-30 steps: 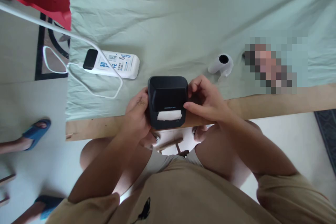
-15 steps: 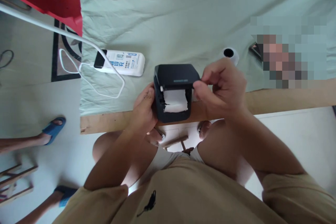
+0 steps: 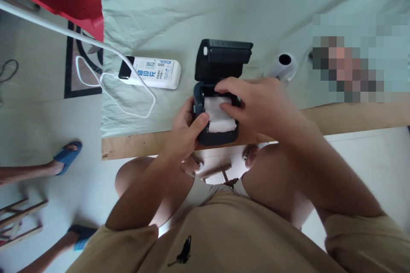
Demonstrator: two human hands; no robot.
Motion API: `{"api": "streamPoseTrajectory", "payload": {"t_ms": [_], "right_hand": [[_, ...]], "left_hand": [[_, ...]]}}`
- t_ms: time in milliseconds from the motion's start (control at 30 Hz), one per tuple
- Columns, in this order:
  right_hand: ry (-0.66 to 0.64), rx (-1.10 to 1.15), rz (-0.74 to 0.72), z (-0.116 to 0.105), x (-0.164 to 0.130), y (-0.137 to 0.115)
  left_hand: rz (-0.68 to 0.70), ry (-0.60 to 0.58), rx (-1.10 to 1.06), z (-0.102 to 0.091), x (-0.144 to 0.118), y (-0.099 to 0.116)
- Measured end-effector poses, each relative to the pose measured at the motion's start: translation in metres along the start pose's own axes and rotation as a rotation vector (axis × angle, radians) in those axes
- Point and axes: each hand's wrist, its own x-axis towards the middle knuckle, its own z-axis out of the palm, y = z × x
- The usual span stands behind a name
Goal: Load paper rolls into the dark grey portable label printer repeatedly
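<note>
A small dark thermal printer [image 3: 218, 137] stands at the table's front edge with its black lid [image 3: 224, 62] raised. A white paper roll [image 3: 221, 121] sits inside its bay, the loose end hanging toward me. My left hand [image 3: 188, 126] grips the printer's left side, thumb over the rim near the paper. My right hand [image 3: 253, 98] reaches over the bay from the right. Its thumb lies against the paper and its index finger is apart from it, near the roll's far edge. The other right fingers are partly hidden.
On the green cloth [image 3: 153, 17], a white power bank [image 3: 160, 73] with a white cable [image 3: 128, 115] lies left. A spare white roll [image 3: 283, 66] stands right, beside a blurred-out patch. A red chair [image 3: 86, 4] is at far left. Another person's slippered foot [image 3: 68, 155] shows below it.
The printer's lid has swung up and back. My right hand has left the lid and moved left into the bay. My left thumb has come over the rim.
</note>
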Motion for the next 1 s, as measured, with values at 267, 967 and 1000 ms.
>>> {"api": "streamPoseTrajectory", "payload": {"t_ms": [267,967,1000], "right_hand": [[0.101,0.392,-0.078,-0.008,-0.009,0.014],[0.332,0.341,-0.040,0.053,-0.020,0.060],[0.353,0.347,-0.046,0.051,-0.023,0.062]], "left_hand": [[-0.001,-0.010,-0.031,0.005,-0.004,0.004],[-0.064,0.176,-0.048,0.017,-0.005,0.017],[-0.069,0.179,-0.046,0.017,-0.005,0.018]]}}
